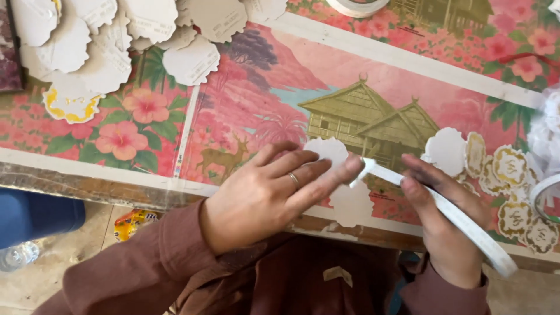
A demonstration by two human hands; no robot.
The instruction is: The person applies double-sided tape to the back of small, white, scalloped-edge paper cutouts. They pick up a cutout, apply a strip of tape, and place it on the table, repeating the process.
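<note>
Maroon sleeves [175,268] and shirt front fill the bottom edge, closest to the lens. Landmark for all entries: the table [87,175], covered in a pink printed cloth with hibiscus flowers, a deer and olive-toned stilt houses; its near edge is worn bare wood.

Left hand [274,192]: over the table's near edge, ring on one finger, fingers extended and held together, their tips pressing a white scalloped paper cutout [329,150] against the cloth. A second scalloped cutout [351,204] lies just below it, overhanging the near edge.

Right hand [446,224]: also at the near edge, closed around a roll of white tape [466,224], seen edge-on. The tape's free end [364,169] reaches across to the left fingertips.

Far-left corner of the table: heap of white scalloped cutouts [105,41], one yellow-rimmed.

Right end of the table: row of gold-printed scalloped pieces [507,169], one plain white one beside them, and another tape roll [545,195] at the frame edge.

Far edge: a further tape roll [357,7], partly cut off.

Below the table, left: concrete floor, blue cloth [35,216], a clear plastic bottle [20,254], a bright wrapper [131,224].
</note>
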